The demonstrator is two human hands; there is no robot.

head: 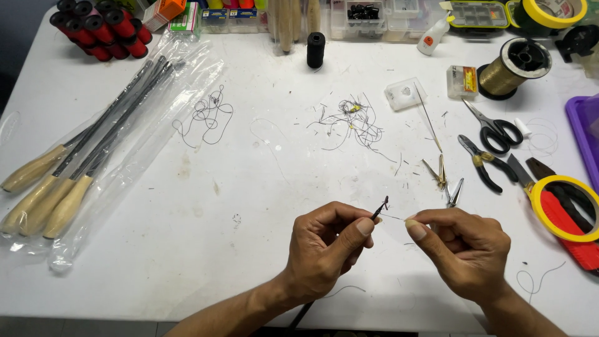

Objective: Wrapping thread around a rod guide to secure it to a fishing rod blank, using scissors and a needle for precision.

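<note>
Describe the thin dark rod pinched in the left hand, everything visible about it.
The thin dark rod is slender and black, with a small fitting at its tip. It slants up and to the right from the left hand, pinched between thumb and forefinger above the white table. A fine pale thread runs from its tip to the right hand, which pinches the other end. Its lower part is hidden by the fingers.

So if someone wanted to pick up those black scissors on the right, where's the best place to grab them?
By the two finger loops: the scissors lie flat with the loops at the lower right and the closed blades pointing up-left. Coming from the right, near the small white cylinder, probably keeps fingers off the tips and clear of the pliers just below.
</note>
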